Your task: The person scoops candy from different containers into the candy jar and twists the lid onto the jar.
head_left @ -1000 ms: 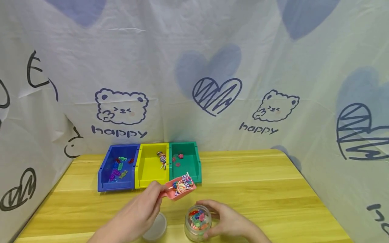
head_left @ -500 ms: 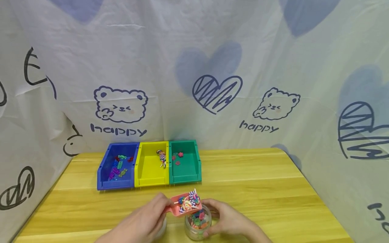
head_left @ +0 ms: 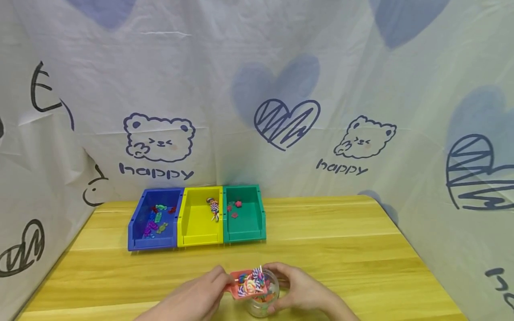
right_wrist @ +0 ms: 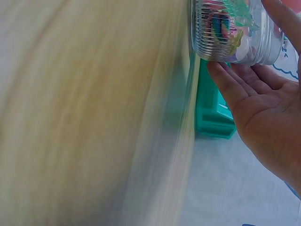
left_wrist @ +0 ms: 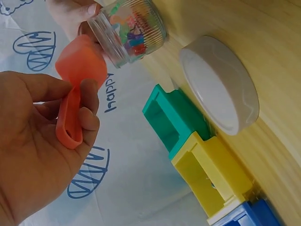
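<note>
My left hand (head_left: 202, 292) pinches the handle of a coral-pink scoop (left_wrist: 83, 61) between thumb and fingers. Several striped lollipop charms (head_left: 250, 285) lie in the scoop, which hangs over the mouth of a clear glass jar (head_left: 259, 308). Colourful small pieces (left_wrist: 134, 33) fill part of this jar, seen through its ribbed wall in the left wrist view. From the right side, my right hand (head_left: 299, 287) grips the jar, thumb on the near side and fingers round the far side. In the head view the scoop hides part of the jar's opening.
Blue (head_left: 154, 244), yellow (head_left: 200, 240) and green (head_left: 245, 236) bins stand joined at the back left, each with some charms inside. A round white lid (left_wrist: 221, 84) lies on the wooden table (head_left: 341, 249), left of the jar. A printed cloth (head_left: 225, 147) hangs behind.
My left hand has brought the loaded scoop down and rightward, from above the table near the bins to over the jar's mouth. The right hand keeps its grip on the jar.
</note>
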`<state>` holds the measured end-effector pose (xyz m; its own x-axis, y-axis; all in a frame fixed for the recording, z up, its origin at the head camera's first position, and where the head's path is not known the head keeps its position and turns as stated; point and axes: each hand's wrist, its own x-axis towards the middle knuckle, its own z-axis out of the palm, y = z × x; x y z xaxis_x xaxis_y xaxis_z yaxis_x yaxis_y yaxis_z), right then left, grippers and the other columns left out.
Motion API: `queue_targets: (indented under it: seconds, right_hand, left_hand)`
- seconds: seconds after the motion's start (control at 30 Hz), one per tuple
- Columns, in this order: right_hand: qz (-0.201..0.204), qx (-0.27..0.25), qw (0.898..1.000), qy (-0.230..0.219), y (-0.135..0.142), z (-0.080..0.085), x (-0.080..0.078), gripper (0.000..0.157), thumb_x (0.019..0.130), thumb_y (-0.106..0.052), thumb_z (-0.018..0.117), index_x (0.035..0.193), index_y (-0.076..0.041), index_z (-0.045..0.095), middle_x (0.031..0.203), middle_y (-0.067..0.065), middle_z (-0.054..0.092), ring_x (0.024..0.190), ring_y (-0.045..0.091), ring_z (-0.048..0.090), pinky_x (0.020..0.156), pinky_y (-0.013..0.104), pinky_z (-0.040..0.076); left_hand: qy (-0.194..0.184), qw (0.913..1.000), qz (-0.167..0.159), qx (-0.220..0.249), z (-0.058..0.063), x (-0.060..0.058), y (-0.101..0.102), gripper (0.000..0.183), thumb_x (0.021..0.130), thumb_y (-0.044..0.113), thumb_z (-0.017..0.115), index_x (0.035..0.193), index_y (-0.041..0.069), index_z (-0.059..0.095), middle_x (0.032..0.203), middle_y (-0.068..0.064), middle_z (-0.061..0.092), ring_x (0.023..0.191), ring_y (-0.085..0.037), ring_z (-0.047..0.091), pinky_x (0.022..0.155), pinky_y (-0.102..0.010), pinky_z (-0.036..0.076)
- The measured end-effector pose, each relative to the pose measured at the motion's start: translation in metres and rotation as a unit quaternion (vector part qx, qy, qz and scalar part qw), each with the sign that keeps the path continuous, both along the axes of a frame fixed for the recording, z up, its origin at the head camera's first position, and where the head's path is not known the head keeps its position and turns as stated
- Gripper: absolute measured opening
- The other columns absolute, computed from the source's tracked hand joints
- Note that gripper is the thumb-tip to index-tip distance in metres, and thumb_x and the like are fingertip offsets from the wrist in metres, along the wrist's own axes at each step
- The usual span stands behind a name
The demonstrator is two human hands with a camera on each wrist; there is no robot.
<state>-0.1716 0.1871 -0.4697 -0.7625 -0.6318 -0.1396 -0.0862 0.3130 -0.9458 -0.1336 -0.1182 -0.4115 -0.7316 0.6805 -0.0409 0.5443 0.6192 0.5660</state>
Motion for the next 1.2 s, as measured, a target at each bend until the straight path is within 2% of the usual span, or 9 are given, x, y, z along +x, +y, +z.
queue_targets:
  seconds: [0.2, 0.3, 0.47, 0.53, 0.63, 0.73, 0.83, 1.03, 1.2]
  right_hand:
    - [0.001, -0.008, 1.000, -0.008, 0.001, -0.001, 0.000, 0.076, 0.082, -0.011, 0.089, 0.148, -0.009, 0.051, 0.145, 0.005, 0.059, 0.136, 0.023, 0.056, 0.106, 0.020, 0.045]
    - [0.003, -0.013, 1.000, -0.006, 0.000, -0.002, 0.000, 0.076, 0.082, -0.010, 0.089, 0.148, -0.010, 0.052, 0.145, 0.004, 0.060, 0.135, 0.020, 0.056, 0.106, 0.021, 0.045]
    - [0.006, -0.020, 1.000, -0.008, 0.000, -0.002, 0.001, 0.074, 0.082, -0.009, 0.088, 0.148, -0.012, 0.053, 0.144, 0.003, 0.061, 0.133, 0.016, 0.057, 0.106, 0.022, 0.046]
    - [0.006, -0.021, 1.000, -0.009, 0.000, -0.002, 0.001, 0.074, 0.083, -0.009, 0.088, 0.148, -0.012, 0.052, 0.144, 0.003, 0.061, 0.133, 0.016, 0.057, 0.106, 0.022, 0.046]
    - [0.007, -0.023, 1.000, -0.010, 0.000, -0.002, 0.001, 0.074, 0.083, -0.009, 0.088, 0.148, -0.011, 0.052, 0.144, 0.003, 0.061, 0.133, 0.017, 0.057, 0.106, 0.022, 0.046]
    - [0.009, -0.026, 1.000, -0.009, 0.000, -0.002, 0.001, 0.074, 0.083, -0.009, 0.087, 0.148, -0.010, 0.052, 0.144, 0.004, 0.061, 0.134, 0.018, 0.057, 0.106, 0.021, 0.046]
    - [0.010, -0.031, 0.999, -0.006, 0.000, -0.003, 0.001, 0.074, 0.083, -0.008, 0.087, 0.148, -0.009, 0.052, 0.144, 0.005, 0.061, 0.134, 0.019, 0.057, 0.106, 0.021, 0.045]
    - [0.009, -0.034, 0.999, -0.005, -0.001, -0.002, 0.002, 0.075, 0.082, -0.008, 0.088, 0.148, -0.009, 0.052, 0.143, 0.005, 0.061, 0.133, 0.017, 0.057, 0.106, 0.021, 0.045]
    - [0.009, -0.032, 0.999, -0.008, 0.000, -0.002, 0.002, 0.074, 0.083, -0.008, 0.087, 0.148, -0.009, 0.052, 0.143, 0.005, 0.061, 0.133, 0.016, 0.057, 0.106, 0.022, 0.045]
  left_hand:
    - [-0.012, 0.9994, -0.011, -0.031, 0.004, -0.002, 0.003, 0.050, 0.098, 0.047, 0.070, 0.136, 0.016, 0.061, 0.097, 0.013, 0.051, 0.075, 0.000, 0.050, 0.067, -0.019, 0.046]
    - [0.002, 0.9991, -0.019, -0.039, 0.006, -0.002, 0.005, 0.041, 0.099, 0.038, 0.070, 0.133, 0.017, 0.063, 0.097, 0.013, 0.052, 0.075, 0.000, 0.049, 0.067, -0.020, 0.046]
    - [0.075, 0.9953, -0.035, -0.049, 0.011, -0.002, 0.008, 0.029, 0.097, 0.011, 0.068, 0.126, 0.016, 0.068, 0.099, 0.010, 0.059, 0.077, 0.000, 0.048, 0.070, -0.022, 0.050]
    - [0.108, 0.9919, -0.040, -0.054, 0.013, -0.001, 0.009, 0.026, 0.097, 0.010, 0.068, 0.122, 0.016, 0.069, 0.099, 0.009, 0.060, 0.076, -0.001, 0.049, 0.071, -0.023, 0.052]
    - [0.135, 0.9881, -0.038, -0.063, 0.018, 0.000, 0.011, 0.025, 0.098, 0.013, 0.068, 0.123, 0.016, 0.070, 0.100, 0.010, 0.065, 0.079, -0.001, 0.055, 0.074, -0.028, 0.055]
    - [0.147, 0.9861, -0.027, -0.072, 0.022, 0.001, 0.013, 0.025, 0.100, 0.018, 0.067, 0.125, 0.016, 0.070, 0.104, 0.010, 0.068, 0.086, -0.004, 0.062, 0.080, -0.034, 0.058]
    - [0.148, 0.9859, -0.016, -0.077, 0.025, 0.002, 0.013, 0.025, 0.101, 0.022, 0.066, 0.125, 0.017, 0.070, 0.106, 0.011, 0.069, 0.089, -0.006, 0.063, 0.084, -0.037, 0.058]
    - [0.157, 0.9845, -0.020, -0.076, 0.030, 0.001, 0.016, 0.020, 0.101, 0.022, 0.066, 0.120, 0.017, 0.072, 0.095, 0.014, 0.063, 0.078, -0.002, 0.052, 0.077, -0.031, 0.055]
    - [0.176, 0.9817, -0.032, -0.064, 0.034, -0.002, 0.017, 0.020, 0.101, 0.021, 0.068, 0.119, 0.017, 0.075, 0.097, 0.012, 0.064, 0.077, -0.002, 0.052, 0.076, -0.028, 0.054]
